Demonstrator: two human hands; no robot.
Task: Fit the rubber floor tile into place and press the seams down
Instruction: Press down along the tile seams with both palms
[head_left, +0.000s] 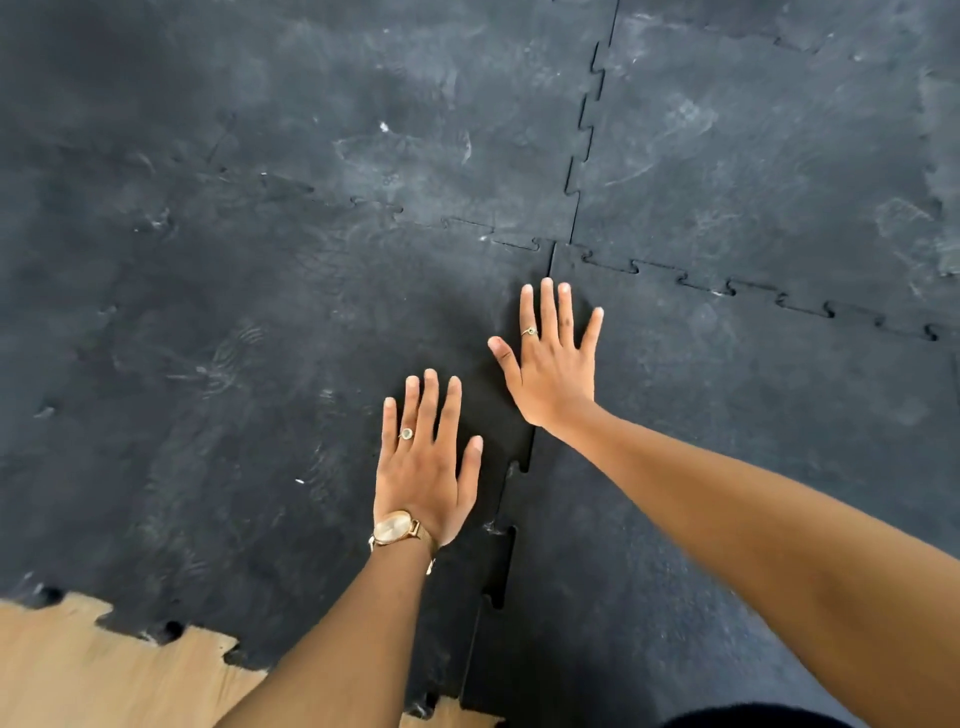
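Black interlocking rubber floor tiles cover the floor. The near-right tile (675, 467) meets the near-left tile (234, 415) along a toothed seam (506, 551) that runs away from me. My left hand (423, 467) lies flat, fingers spread, on the left tile just beside the seam; it wears a gold watch and a ring. My right hand (553, 358) lies flat with fingers apart across the seam farther up, near the corner where the tiles meet. Neither hand holds anything. Near the bottom the seam's teeth show dark gaps.
Bare wooden floor (104, 670) shows at the bottom left beyond the tiles' toothed edge. More laid tiles stretch ahead, with a seam (587, 130) running away and another seam (753, 291) crossing to the right. Pale scuffs mark the rubber.
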